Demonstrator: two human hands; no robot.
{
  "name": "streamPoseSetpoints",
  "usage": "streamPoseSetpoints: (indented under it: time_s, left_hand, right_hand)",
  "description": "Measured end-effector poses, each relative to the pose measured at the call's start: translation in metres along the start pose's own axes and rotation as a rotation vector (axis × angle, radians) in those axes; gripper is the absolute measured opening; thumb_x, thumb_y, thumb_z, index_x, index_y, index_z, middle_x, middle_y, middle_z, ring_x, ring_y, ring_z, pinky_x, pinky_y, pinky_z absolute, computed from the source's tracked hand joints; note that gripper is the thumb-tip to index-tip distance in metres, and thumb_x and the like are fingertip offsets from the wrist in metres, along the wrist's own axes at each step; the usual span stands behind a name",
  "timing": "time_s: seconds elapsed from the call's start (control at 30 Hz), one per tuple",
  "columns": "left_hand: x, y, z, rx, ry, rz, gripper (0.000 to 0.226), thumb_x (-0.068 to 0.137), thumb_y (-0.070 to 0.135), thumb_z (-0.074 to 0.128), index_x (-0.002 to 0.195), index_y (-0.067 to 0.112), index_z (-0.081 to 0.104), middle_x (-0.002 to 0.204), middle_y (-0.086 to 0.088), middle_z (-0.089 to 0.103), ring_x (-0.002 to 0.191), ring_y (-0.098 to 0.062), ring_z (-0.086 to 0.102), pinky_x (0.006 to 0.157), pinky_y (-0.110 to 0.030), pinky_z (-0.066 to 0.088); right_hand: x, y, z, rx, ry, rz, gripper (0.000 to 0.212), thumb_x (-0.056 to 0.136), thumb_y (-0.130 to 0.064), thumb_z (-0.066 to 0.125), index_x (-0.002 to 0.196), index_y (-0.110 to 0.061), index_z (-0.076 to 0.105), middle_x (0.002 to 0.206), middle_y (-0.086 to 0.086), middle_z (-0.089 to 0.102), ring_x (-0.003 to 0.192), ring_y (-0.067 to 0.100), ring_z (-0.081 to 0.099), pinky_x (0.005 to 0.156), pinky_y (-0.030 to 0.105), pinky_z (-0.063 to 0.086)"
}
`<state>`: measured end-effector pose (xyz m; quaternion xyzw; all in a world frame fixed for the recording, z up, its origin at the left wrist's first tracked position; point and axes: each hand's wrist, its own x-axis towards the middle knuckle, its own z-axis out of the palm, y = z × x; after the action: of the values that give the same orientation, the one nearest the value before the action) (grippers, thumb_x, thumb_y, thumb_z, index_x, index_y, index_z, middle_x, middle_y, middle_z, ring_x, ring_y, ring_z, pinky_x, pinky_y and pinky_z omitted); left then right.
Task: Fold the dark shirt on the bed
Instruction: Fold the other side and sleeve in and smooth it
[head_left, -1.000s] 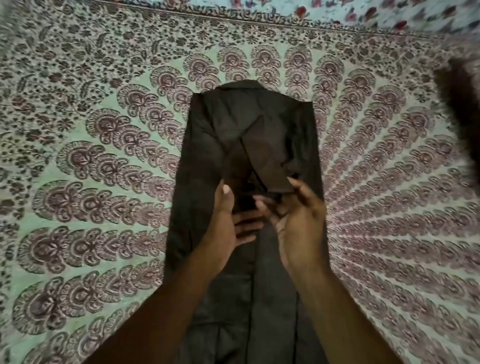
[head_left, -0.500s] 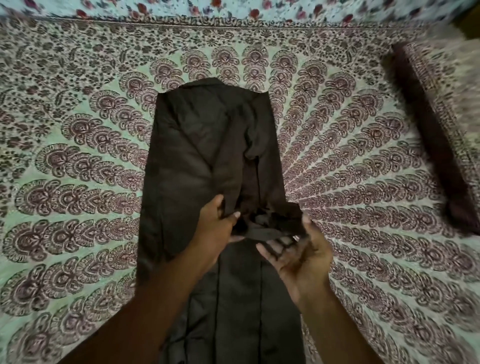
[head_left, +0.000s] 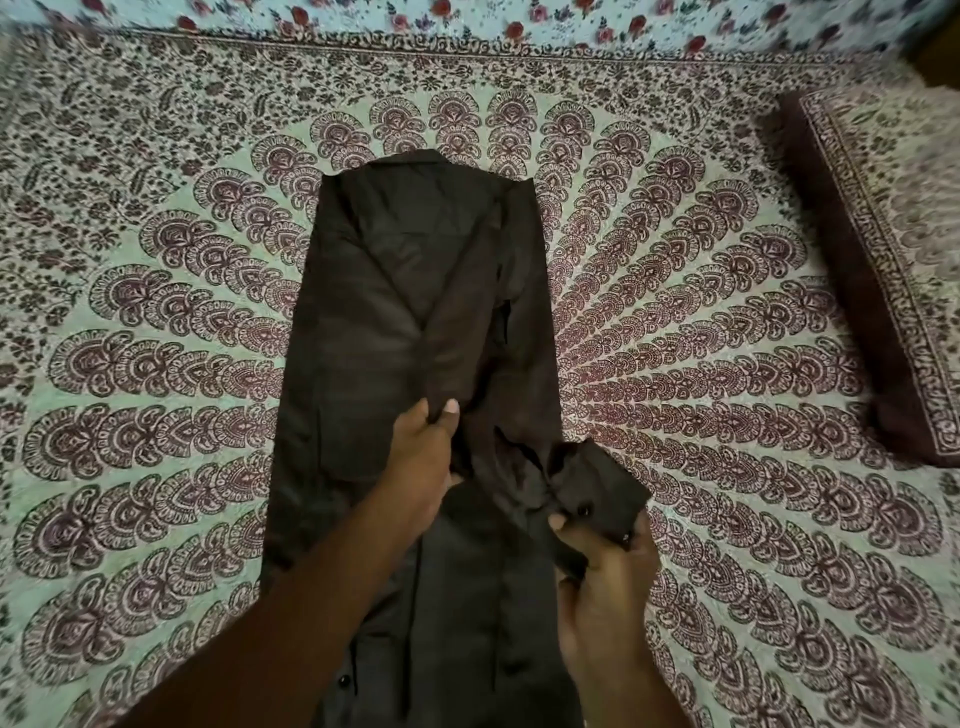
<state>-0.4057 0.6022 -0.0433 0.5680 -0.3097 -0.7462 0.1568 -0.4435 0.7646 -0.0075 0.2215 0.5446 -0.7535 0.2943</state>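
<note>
Covering pretty much everything in view, the bed (head_left: 156, 364) wears a busy paisley sheet in a fan pattern, and a floral cloth (head_left: 571, 21) runs along its far edge. Dead centre on that sheet lies the dark shirt (head_left: 374, 312), collar at the far end, both sides already folded in so it makes one long narrow strip running toward the person. Off to the right sits a patterned cushion (head_left: 893, 249) with a maroon side, well apart from the shirt.

The left hand (head_left: 423, 462) comes in from the bottom with the forearm lying across the shirt's lower half, thumb and fingers pinching the sleeve (head_left: 457, 353) that lies diagonally down the front. The right hand (head_left: 605, 587) is lower and to the right, fingers curled tight around the bunched cuff (head_left: 597, 488), which is lifted and hangs just past the shirt's right edge.

The hem is cut off by the frame bottom, both forearms hide part of the placket, and the dim light makes the folds near the cuff hard to sort out.
</note>
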Motion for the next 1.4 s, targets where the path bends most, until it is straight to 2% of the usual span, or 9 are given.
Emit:
streamPoseSetpoints:
  time_s: [0.17, 0.3, 0.5, 0.63, 0.83, 0.97, 1.13, 1.27, 1.4]
  left_hand:
    - [-0.009, 0.002, 0.003, -0.011, -0.091, -0.103, 0.032, 0.106, 0.030, 0.057, 0.127, 0.008, 0.069, 0.121, -0.011, 0.076, 0.114, -0.028, 0.072, 0.094, -0.044, 0.060]
    - [-0.014, -0.001, 0.003, 0.069, -0.149, -0.168, 0.033, 0.100, 0.027, 0.068, 0.129, 0.012, 0.069, 0.124, -0.007, 0.076, 0.116, -0.027, 0.072, 0.102, -0.053, 0.057]
    - [-0.025, -0.029, -0.011, 0.107, -0.267, -0.159, 0.080, 0.089, -0.009, 0.072, 0.141, 0.044, 0.044, 0.131, 0.002, 0.070, 0.120, -0.029, 0.068, 0.082, -0.064, 0.059]
    - [-0.028, -0.045, -0.026, 0.331, -0.207, 0.051, 0.095, 0.086, -0.016, 0.071, 0.142, 0.054, 0.038, 0.133, -0.006, 0.065, 0.117, -0.021, 0.067, 0.074, -0.046, 0.065]
    - [-0.032, -0.048, -0.054, 0.468, -0.256, 0.193, 0.086, 0.089, -0.010, 0.072, 0.149, 0.046, 0.044, 0.129, 0.006, 0.066, 0.110, -0.010, 0.070, 0.070, -0.031, 0.064]
    - [-0.032, -0.062, -0.081, 0.641, -0.158, 0.303, 0.059, 0.090, -0.007, 0.072, 0.120, 0.044, 0.072, 0.123, 0.002, 0.075, 0.110, -0.018, 0.074, 0.084, -0.043, 0.065]
    - [-0.036, -0.081, -0.112, 0.851, -0.162, 0.236, 0.062, 0.083, -0.004, 0.081, 0.131, 0.033, 0.065, 0.121, -0.008, 0.072, 0.079, -0.020, 0.077, 0.077, -0.043, 0.066]
    - [-0.037, -0.087, -0.121, 1.073, -0.155, 0.303, 0.070, 0.078, 0.001, 0.086, 0.142, 0.019, 0.062, 0.109, -0.004, 0.065, 0.065, -0.005, 0.064, 0.072, -0.003, 0.047]
    - [-0.040, -0.091, -0.121, 1.192, -0.205, 0.368, 0.078, 0.080, 0.005, 0.086, 0.150, 0.011, 0.051, 0.136, -0.002, 0.045, 0.097, -0.020, 0.060, 0.090, -0.005, 0.038]
  right_hand:
    - [-0.014, 0.001, -0.034, 0.110, -0.040, 0.062, 0.051, 0.068, 0.002, 0.076, 0.119, -0.004, 0.072, 0.115, 0.024, 0.072, 0.105, 0.039, 0.068, 0.097, 0.048, 0.049]
    - [-0.017, 0.002, -0.053, 0.038, -0.076, 0.080, 0.032, 0.059, 0.014, 0.068, 0.083, -0.005, 0.077, 0.078, 0.012, 0.069, 0.075, 0.026, 0.065, 0.075, 0.033, 0.053]
    - [-0.020, 0.005, -0.071, -0.144, -0.085, 0.152, 0.046, 0.072, 0.040, 0.047, 0.093, 0.003, 0.063, 0.080, 0.021, 0.069, 0.058, 0.021, 0.067, 0.048, 0.023, 0.053]
    - [-0.015, 0.010, -0.081, -0.228, -0.144, 0.260, 0.061, 0.077, 0.019, 0.067, 0.122, -0.022, 0.062, 0.108, 0.017, 0.078, 0.096, 0.034, 0.075, 0.078, 0.044, 0.059]
    - [-0.003, 0.030, -0.075, -0.474, -0.112, 0.203, 0.006, 0.089, -0.006, 0.077, 0.087, -0.009, 0.072, 0.092, 0.015, 0.077, 0.090, 0.033, 0.072, 0.089, 0.051, 0.058]
    - [-0.002, 0.044, -0.076, -0.695, -0.149, 0.233, 0.033, 0.086, -0.001, 0.078, 0.068, -0.021, 0.060, 0.073, 0.005, 0.066, 0.074, 0.020, 0.067, 0.063, 0.029, 0.051]
    - [-0.004, 0.058, -0.073, -0.925, -0.160, 0.269, 0.021, 0.083, -0.004, 0.079, 0.080, -0.012, 0.060, 0.084, 0.013, 0.075, 0.082, 0.029, 0.075, 0.064, 0.050, 0.065]
    - [-0.001, 0.062, -0.070, -1.092, -0.189, 0.254, 0.029, 0.082, -0.009, 0.082, 0.069, -0.016, 0.057, 0.088, 0.017, 0.075, 0.083, 0.028, 0.074, 0.059, 0.044, 0.065]
    - [0.006, 0.065, -0.069, -1.211, -0.224, 0.250, 0.034, 0.085, -0.015, 0.082, 0.062, -0.015, 0.057, 0.085, 0.021, 0.074, 0.080, 0.033, 0.075, 0.061, 0.044, 0.065]
